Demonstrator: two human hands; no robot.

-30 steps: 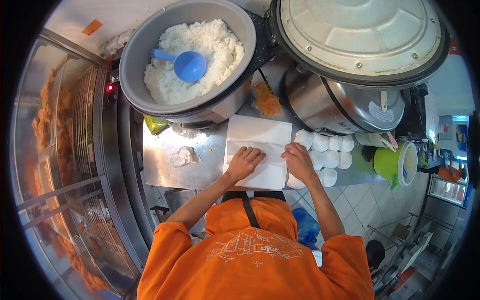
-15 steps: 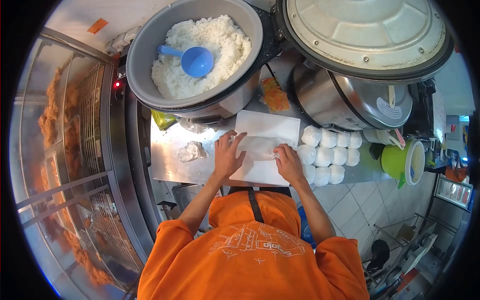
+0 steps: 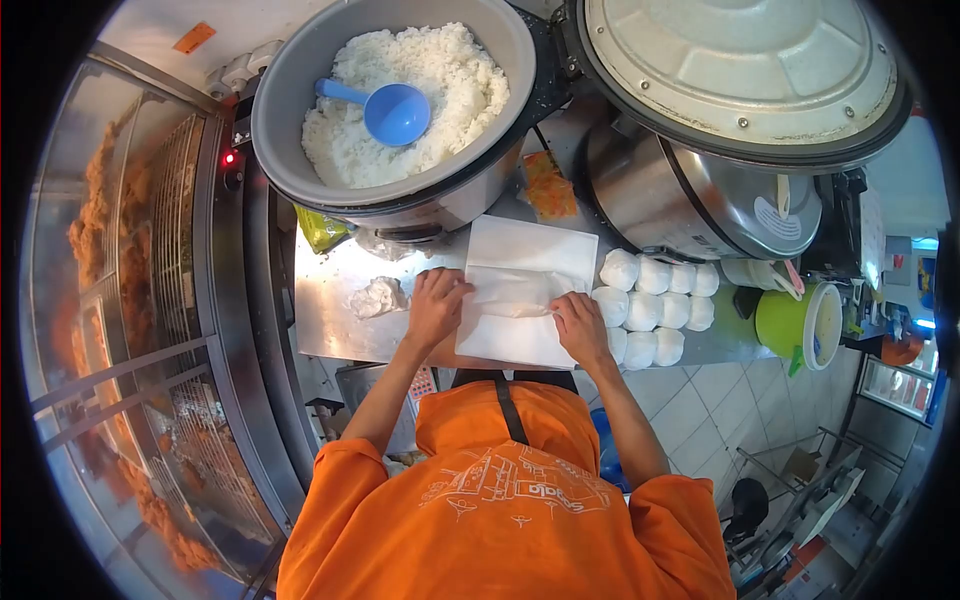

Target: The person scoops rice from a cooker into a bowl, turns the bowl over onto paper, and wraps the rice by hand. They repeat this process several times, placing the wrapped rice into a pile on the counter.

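My left hand (image 3: 438,302) at nine-o'clock end of white paper roll (image 3: 510,292), fingers bent; my right hand (image 3: 580,325) at three-o'clock end, fingertips on paper. Cannot tell whether either grips. Roll lies across paper stack (image 3: 535,242) on worktop (image 3: 325,322). From stack: white bundles (image 3: 643,311) at three, crumpled white wad (image 3: 378,298) at nine, rice (image 3: 465,85) with blue scoop (image 3: 398,115) at eleven.

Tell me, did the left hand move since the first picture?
Yes, to the left: the left hand is now closer to the crumpled white wrap, which lies on the metal table.
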